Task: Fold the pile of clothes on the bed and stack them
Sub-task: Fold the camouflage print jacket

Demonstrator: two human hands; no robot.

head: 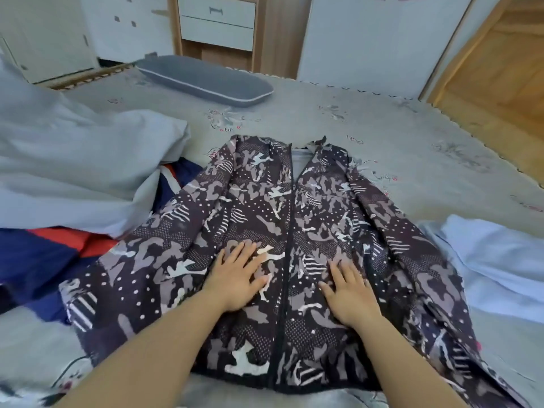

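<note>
A dark patterned zip jacket point(294, 207) lies spread flat, front up, on the grey bed point(382, 119), collar away from me and both sleeves out to the sides. My left hand point(238, 275) rests flat on the jacket just left of the zip, fingers straight and spread. My right hand point(350, 293) presses flat on the jacket just right of the zip. A navy and red garment point(44, 254) lies crumpled under the jacket's left sleeve. A light blue garment point(488, 260) lies on the bed to the right.
A bunched pale grey duvet point(73, 160) fills the left side of the bed. A grey pillow point(206, 79) lies at the far edge. Beyond the bed stand white drawers point(217, 22) and a wooden door point(500, 60).
</note>
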